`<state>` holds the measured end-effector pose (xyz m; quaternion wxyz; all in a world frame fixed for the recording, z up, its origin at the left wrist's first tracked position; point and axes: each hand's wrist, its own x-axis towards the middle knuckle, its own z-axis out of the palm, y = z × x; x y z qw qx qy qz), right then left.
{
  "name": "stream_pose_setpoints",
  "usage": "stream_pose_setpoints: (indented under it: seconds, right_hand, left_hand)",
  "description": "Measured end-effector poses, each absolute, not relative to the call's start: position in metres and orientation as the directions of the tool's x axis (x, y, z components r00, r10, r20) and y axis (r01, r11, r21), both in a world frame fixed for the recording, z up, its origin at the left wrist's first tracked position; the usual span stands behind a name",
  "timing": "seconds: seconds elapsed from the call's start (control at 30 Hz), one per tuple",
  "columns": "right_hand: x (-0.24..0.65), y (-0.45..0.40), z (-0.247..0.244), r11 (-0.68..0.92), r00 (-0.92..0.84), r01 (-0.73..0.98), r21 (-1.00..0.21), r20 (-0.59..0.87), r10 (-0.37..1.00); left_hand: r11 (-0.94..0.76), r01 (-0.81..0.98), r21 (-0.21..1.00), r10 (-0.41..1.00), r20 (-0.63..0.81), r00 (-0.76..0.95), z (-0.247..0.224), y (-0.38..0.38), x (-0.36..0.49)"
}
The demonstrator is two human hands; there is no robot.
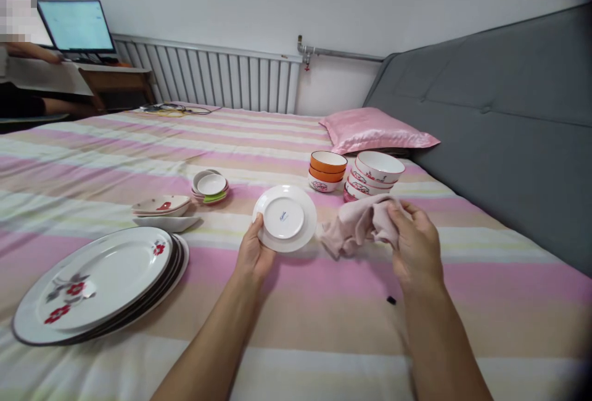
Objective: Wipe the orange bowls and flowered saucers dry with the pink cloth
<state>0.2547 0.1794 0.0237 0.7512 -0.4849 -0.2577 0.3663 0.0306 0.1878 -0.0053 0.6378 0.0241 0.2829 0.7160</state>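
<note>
Centrally, the left hand (255,254) pinches the rim of a small, round, white ceramic plate (285,218) above a pink-striped fabric bedspread (319,321); this edge grip leaves the stamped underside exposed. To its right, the right hand (419,243) is closed on a crumpled, dusty-pink fabric cloth (361,225), whose loose end hangs toward the plate. Just beyond the cloth, nesting presumably saves space: a stack of 3 round ceramic bowls (327,174), 2 orange above 1 patterned white, stands beside stacked red-rimmed white ceramic bowls (378,176). Only white lining shows inside each uppermost bowl.
</note>
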Motion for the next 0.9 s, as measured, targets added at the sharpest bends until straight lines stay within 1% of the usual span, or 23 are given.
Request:
stream_pose_setpoints:
  seconds: [0.07,0.13,0.27,0.33,0.4,0.5,0.67,0.73,0.8,0.9]
  right_hand:
    - [0.253,0.178,0.024,0.14,0.483,-0.344,-0.928,-0.047,0.874]
    - [0.25,0.174,0.025,0.054,0.361,-0.352,-0.935,-0.083,0.929]
    - [0.247,0.167,0.027,0.041,0.159,-0.263,-0.964,-0.002,0.987]
    - [0.246,0.165,0.028,0.028,0.055,-0.202,-0.979,0.017,0.998]
    - [0.244,0.163,0.027,0.035,-0.009,-0.142,-0.989,0.036,0.999]
    - [0.237,0.163,0.025,0.101,-0.037,-0.082,-0.992,0.104,0.994]
    - [0.223,0.167,0.018,0.196,-0.132,-0.115,-0.974,0.211,0.968]
    - [0.22,0.17,0.014,0.231,-0.13,-0.098,-0.968,0.243,0.961]
    - [0.218,0.173,0.009,0.295,-0.08,-0.027,-0.955,0.296,0.952]
    - [0.21,0.176,0.0,0.4,0.01,0.177,-0.899,0.408,0.913]
  left_hand:
    - [-0.015,-0.903,0.428,0.925,-0.337,-0.175,-0.004,0.187,0.032]
    - [0.001,-0.903,0.43,0.925,-0.344,-0.162,-0.004,0.186,0.033]
    - [0.03,-0.893,0.448,0.927,-0.347,-0.143,-0.003,0.183,0.036]
    - [0.033,-0.89,0.455,0.928,-0.345,-0.142,-0.003,0.182,0.038]
    - [0.034,-0.888,0.459,0.927,-0.347,-0.144,-0.003,0.18,0.04]
    - [0.043,-0.881,0.47,0.924,-0.354,-0.143,-0.005,0.179,0.043]
    - [0.072,-0.863,0.499,0.935,-0.335,-0.117,-0.01,0.178,0.047]
    - [0.088,-0.858,0.506,0.937,-0.333,-0.101,-0.01,0.178,0.048]
    - [0.105,-0.856,0.505,0.94,-0.332,-0.08,-0.01,0.178,0.049]
    - [0.119,-0.857,0.501,0.943,-0.327,-0.06,-0.01,0.177,0.05]
